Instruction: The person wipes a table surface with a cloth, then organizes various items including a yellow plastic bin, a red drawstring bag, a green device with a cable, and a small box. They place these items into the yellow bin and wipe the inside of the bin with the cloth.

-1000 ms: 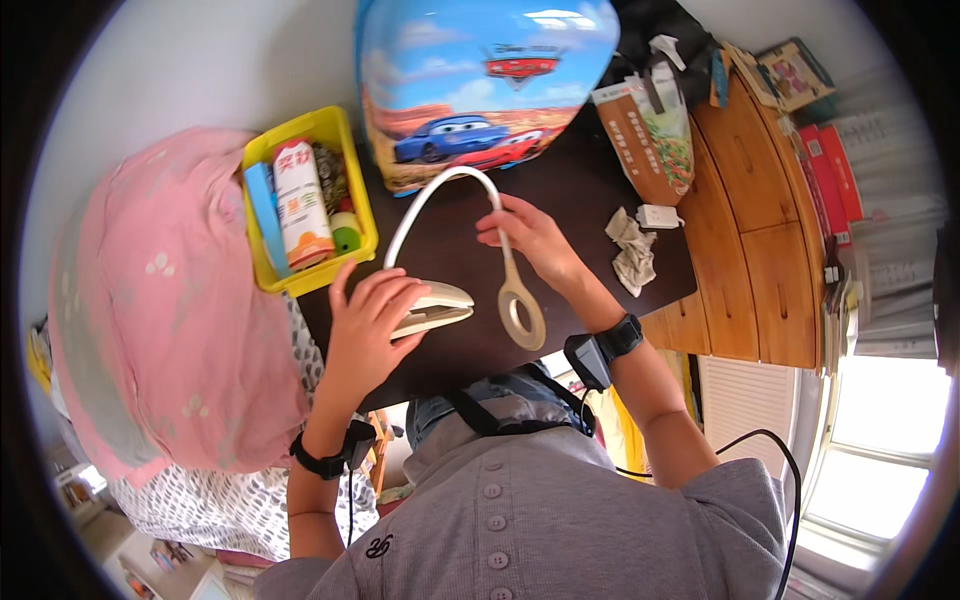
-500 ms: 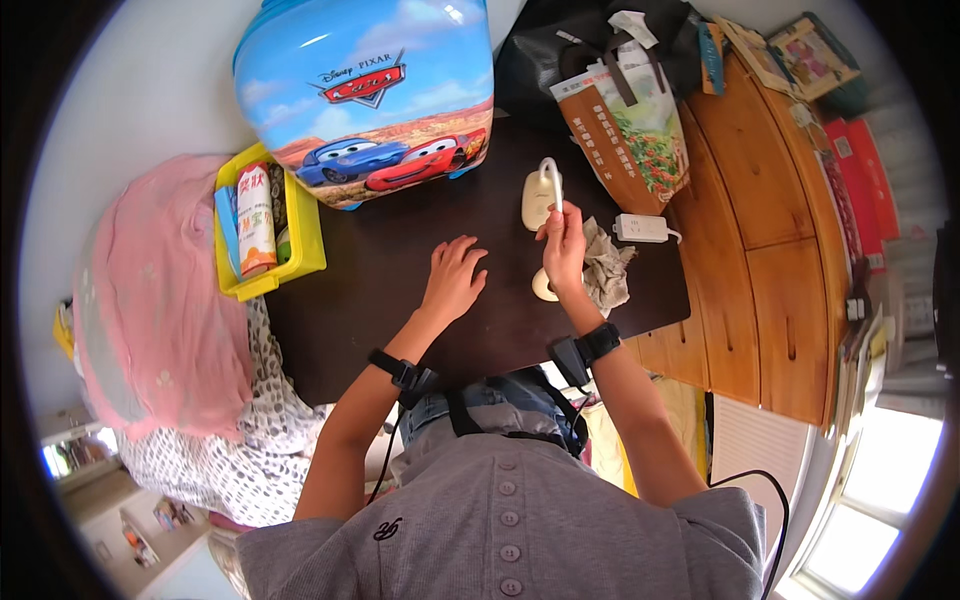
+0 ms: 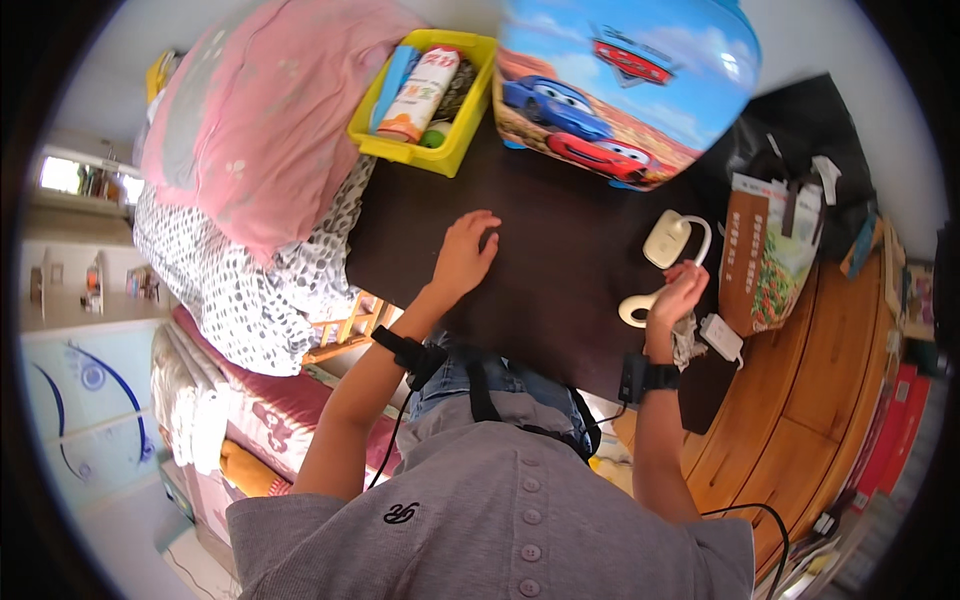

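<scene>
My right hand (image 3: pixel 677 297) is closed round the white curved neck of what looks like a small cream gooseneck lamp (image 3: pixel 665 238). The lamp's rounded block-like part lies just beyond the fingers. A cream ring-shaped piece (image 3: pixel 633 311) sits left of my right hand; where it joins the neck is hidden. Partly under my right wrist is a crumpled grey cloth (image 3: pixel 688 346). My left hand (image 3: pixel 464 257) is held at the left part of the dark table (image 3: pixel 560 265), holding nothing, its fingers slightly bent and apart.
A yellow bin (image 3: pixel 455 150) with rolled packets stands far left. Beside it is a blue hard-shell suitcase (image 3: pixel 640 130) with cartoon cars. Right lie a printed paper bag (image 3: pixel 745 260), a white power strip (image 3: pixel 721 338) and wooden drawers (image 3: pixel 830 370). Pink bedding (image 3: pixel 250 130) is piled left.
My view has turned left, so the table and its things appear farther right. My right hand stays closed on the lamp's neck. My left hand stays empty over the table.
</scene>
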Demonstrator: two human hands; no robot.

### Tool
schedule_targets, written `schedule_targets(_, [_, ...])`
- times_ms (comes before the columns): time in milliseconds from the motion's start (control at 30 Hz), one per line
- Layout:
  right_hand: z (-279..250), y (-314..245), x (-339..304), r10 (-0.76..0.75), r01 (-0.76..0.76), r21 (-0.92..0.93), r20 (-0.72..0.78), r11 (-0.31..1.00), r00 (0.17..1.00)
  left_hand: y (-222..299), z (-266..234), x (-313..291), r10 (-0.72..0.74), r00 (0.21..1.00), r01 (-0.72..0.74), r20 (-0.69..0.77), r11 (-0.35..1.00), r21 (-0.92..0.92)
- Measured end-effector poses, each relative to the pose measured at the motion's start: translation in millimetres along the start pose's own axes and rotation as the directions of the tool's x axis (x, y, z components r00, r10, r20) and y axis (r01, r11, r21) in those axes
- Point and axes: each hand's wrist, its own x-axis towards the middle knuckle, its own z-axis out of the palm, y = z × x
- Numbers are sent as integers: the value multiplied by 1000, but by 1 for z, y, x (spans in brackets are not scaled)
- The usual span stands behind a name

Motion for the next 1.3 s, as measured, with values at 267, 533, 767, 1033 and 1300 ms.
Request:
schedule_targets(267, [9,-71,10,-377,294,-355,-191,887,906,-73,-101,100,-32,923,91,-384,987,135])
schedule_targets(533, [134,-146,-46,-455,486,-259,173,834,873,-126,-106,176,-458,885,375,83,806,459])
schedule_targets(767, [174,-166,-64,-361,441,-250,307,862,881,-148,-112,188,-332,943,333,29,936,-112])
schedule_targets(1033, [218,-169,-51,73,70,-152,768,986,636,-90,-166,131,-104,988,152,111,726,-671])
schedule_targets(1300, [131,-138,-56,310,-649,-117,931,752,191,27,-117,34,36,641,550,767,676,-491])
